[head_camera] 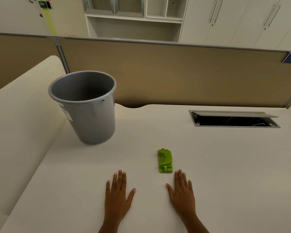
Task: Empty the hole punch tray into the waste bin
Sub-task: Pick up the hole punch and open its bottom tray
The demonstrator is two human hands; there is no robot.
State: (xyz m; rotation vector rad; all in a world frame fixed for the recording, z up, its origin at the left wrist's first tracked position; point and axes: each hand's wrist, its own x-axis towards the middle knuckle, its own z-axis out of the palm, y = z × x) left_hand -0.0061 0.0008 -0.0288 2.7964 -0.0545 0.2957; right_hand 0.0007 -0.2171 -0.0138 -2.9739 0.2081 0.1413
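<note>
- The left hand (117,197) lies palm down on the pale cream desk top (217,157), fingers stretched forward and slightly spread, thumb out to the side; it holds nothing.
- The right hand (181,194) lies flat in the same way, a gap apart from the left, fingers extended and empty.
- The small bright green plastic hole punch (165,161) lies on the desk just beyond the right hand's fingertips, slightly to their left, close but not touching; its long side runs away from the person.
- The round grey plastic waste bin (86,106) stands upright on the desk, farther away and to the left, well apart from the punch and both hands; a white label shows on its side and its mouth is open.
- A rectangular metal-framed cable hatch (233,119) sits in the desk at far right, its lid raised.
- A tan partition panel (175,73) runs behind the desk, with white cupboards (242,19) beyond.
</note>
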